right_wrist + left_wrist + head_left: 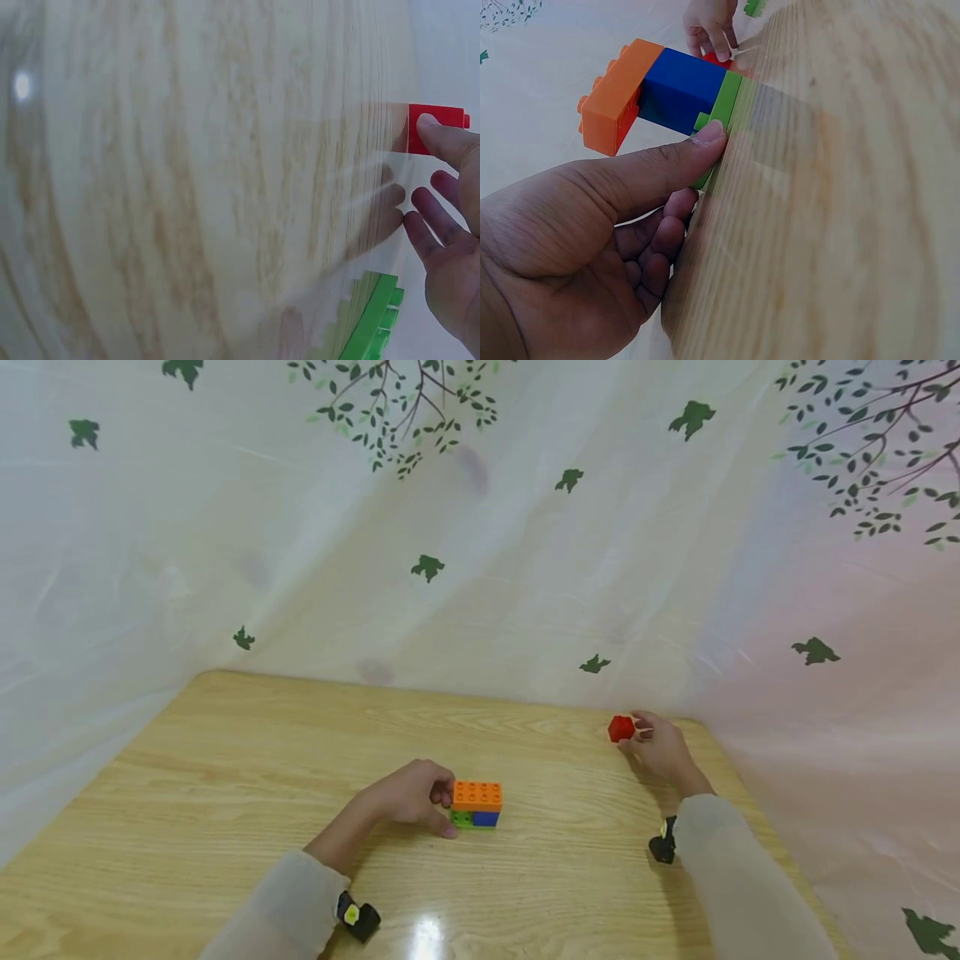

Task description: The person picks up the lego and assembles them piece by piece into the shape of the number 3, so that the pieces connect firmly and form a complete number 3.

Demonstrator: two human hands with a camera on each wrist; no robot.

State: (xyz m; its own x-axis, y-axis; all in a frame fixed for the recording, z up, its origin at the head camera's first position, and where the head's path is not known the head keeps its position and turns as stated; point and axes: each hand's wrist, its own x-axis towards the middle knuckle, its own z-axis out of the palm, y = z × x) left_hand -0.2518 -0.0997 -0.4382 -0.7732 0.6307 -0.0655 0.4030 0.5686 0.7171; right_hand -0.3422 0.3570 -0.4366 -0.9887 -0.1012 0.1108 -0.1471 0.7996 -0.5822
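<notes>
Near the middle of the table, my left hand (411,793) grips a small stack of toy building bricks by its green base brick (731,94), the thumb laid along its edge. On that base sits a blue brick (682,86), topped by an orange brick (477,796) with eight-stud-style rows that overhangs it. Toward the far right corner, my right hand (662,750) pinches a red brick (621,728) standing on the tabletop. Its thumb presses the brick's side in the right wrist view, while the other fingers are partly bent below.
The wooden table (262,760) runs back to a pale curtain (315,585) printed with leaves. A separate green studded brick (371,322) shows close to my right hand in the right wrist view; the head view does not reveal it.
</notes>
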